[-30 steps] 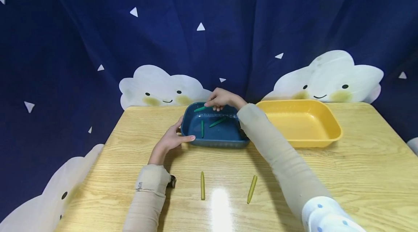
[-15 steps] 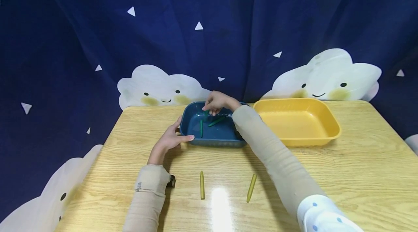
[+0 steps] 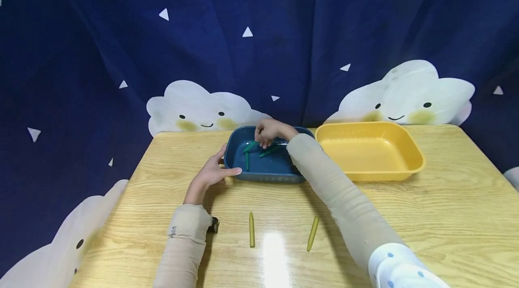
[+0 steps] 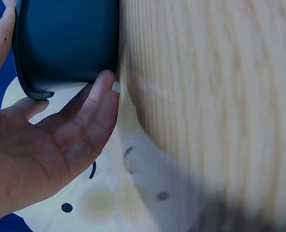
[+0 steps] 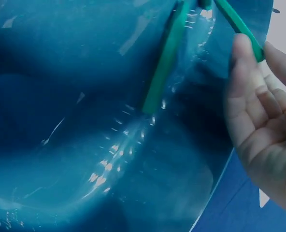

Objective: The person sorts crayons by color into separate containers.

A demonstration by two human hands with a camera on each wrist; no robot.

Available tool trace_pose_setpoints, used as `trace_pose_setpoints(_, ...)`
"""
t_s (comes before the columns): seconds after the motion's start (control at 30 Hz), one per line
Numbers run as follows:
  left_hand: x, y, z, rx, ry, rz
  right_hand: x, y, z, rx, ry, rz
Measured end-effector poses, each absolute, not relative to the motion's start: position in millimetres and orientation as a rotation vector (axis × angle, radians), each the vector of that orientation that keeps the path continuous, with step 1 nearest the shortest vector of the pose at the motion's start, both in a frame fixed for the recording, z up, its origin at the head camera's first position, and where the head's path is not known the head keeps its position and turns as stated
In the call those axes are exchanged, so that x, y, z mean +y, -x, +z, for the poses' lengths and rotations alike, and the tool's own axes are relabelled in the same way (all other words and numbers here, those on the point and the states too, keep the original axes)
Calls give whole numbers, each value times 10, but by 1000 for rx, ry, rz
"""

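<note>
A dark blue plastic bin (image 3: 271,178) sits near the far edge of the table. My left hand (image 3: 211,172) holds its left end, thumb along the near rim and fingers against the outer side, as the left wrist view (image 4: 61,135) shows too. Inside the bin, my right hand (image 3: 269,130) pinches the end of a green crayon (image 5: 239,26) between thumb and finger. The held crayon slants down to the left, its far end close to a second green crayon (image 3: 247,161) on the bin floor. A third green crayon (image 3: 267,152) lies under the right hand.
Right of the blue bin stands a yellow bin (image 3: 371,176). Two yellow crayons lie on the wooden table (image 3: 446,216) nearer the person, one left (image 3: 252,230) and one right (image 3: 313,234). Behind the table hangs a dark blue curtain (image 3: 279,44) with cloud pictures.
My right hand has lowered the green crayon from the far rim toward the bin floor. The left-lying crayon has shifted slightly left. My left hand has stayed on the bin.
</note>
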State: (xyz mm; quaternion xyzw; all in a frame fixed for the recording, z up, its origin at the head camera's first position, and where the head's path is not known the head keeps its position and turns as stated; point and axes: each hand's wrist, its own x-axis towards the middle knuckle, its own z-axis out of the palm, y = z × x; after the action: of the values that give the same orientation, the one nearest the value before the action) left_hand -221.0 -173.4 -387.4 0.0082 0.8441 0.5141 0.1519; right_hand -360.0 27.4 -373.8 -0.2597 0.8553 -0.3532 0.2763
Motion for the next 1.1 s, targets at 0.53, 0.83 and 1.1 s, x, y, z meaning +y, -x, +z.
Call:
trace_pose_setpoints(0.53,-1792,2352,-4139,2444,-23,1474,347,3544,-3582,2222,612,-913)
trace_pose_setpoints(0.83,-1784,2335,-4118,2438,-34,1476,442,3443,-3360,2130,705,-1084)
trace_pose_setpoints(1.1,-1786,2349,-4126,2469,-50,1444,567,3304,-3280,2086,737,-1176)
